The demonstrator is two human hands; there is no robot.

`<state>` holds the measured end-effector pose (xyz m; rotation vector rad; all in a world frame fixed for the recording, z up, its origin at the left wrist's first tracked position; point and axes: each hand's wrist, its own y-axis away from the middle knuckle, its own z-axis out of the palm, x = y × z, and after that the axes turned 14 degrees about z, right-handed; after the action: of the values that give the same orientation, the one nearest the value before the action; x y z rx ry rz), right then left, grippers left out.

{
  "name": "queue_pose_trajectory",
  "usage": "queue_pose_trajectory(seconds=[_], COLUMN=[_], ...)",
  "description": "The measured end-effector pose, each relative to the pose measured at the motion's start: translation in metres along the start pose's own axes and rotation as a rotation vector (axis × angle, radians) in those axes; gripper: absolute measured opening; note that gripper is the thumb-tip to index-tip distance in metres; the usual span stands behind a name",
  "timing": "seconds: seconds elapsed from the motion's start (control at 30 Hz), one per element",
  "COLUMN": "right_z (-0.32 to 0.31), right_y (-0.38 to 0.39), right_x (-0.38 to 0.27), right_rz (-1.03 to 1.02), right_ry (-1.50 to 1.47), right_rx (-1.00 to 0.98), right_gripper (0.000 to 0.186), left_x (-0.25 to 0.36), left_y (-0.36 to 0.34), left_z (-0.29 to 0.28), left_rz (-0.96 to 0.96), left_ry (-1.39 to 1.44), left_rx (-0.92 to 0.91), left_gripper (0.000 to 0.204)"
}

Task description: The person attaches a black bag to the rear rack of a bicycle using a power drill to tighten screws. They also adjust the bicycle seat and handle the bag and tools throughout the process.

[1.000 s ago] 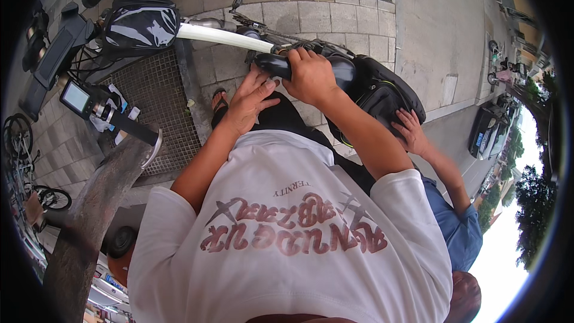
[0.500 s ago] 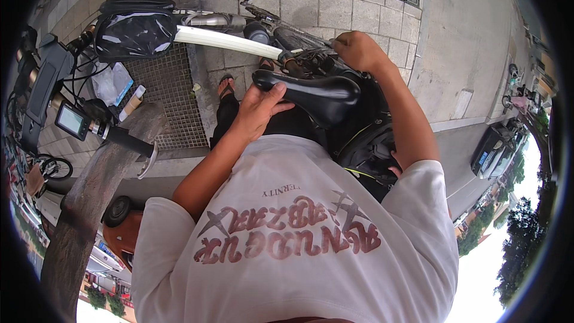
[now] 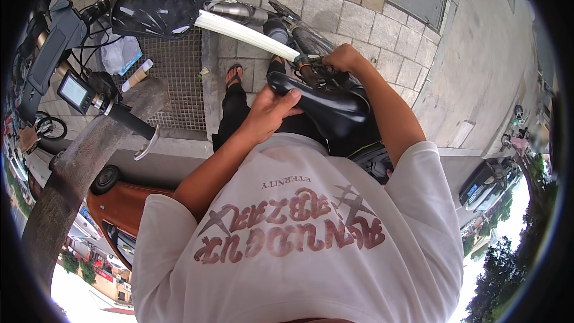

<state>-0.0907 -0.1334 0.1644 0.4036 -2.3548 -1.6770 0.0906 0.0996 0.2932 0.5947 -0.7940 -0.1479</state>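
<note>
A bicycle with a white frame tube (image 3: 245,34) stands before me, its handlebar grip (image 3: 133,121) at the left. My left hand (image 3: 269,112) is closed around the black saddle (image 3: 335,109) near its narrow end, thumb on top. Just beyond the saddle, my right hand (image 3: 345,58) is closed by the seat post clamp (image 3: 304,61) and the parts behind it. Whatever its fingers grip is hidden from view. A small display (image 3: 75,92) and a black frame bag (image 3: 155,11) with a clear top sit on the bicycle.
A tree trunk (image 3: 81,173) rises at the left from a metal grate (image 3: 179,87). A plastic bag (image 3: 119,55) and a bottle (image 3: 137,76) lie near it. An orange car (image 3: 119,206) is parked behind; a dark car (image 3: 485,180) stands at the right. Paving (image 3: 359,18) lies beyond the bicycle.
The view has shifted, so the bicycle appears higher and farther right. My right hand has drawn closer to the clamp and saddle. My left hand keeps its hold on the saddle.
</note>
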Motion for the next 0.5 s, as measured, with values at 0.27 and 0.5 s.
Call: queue_pose_trajectory(seconds=[0.27, 0.5], right_z=[-0.012, 0.006], right_y=[0.035, 0.005], right_x=[-0.044, -0.006], right_rz=[0.169, 0.162], right_ry=[-0.008, -0.211], right_rx=[0.293, -0.031], right_gripper=[0.042, 0.049], left_x=[-0.001, -0.004], left_y=[-0.003, -0.013], left_z=[0.002, -0.001], left_rz=[-0.013, 0.036], left_ry=[-0.037, -0.038], left_rx=[-0.007, -0.076], left_gripper=[0.048, 0.038])
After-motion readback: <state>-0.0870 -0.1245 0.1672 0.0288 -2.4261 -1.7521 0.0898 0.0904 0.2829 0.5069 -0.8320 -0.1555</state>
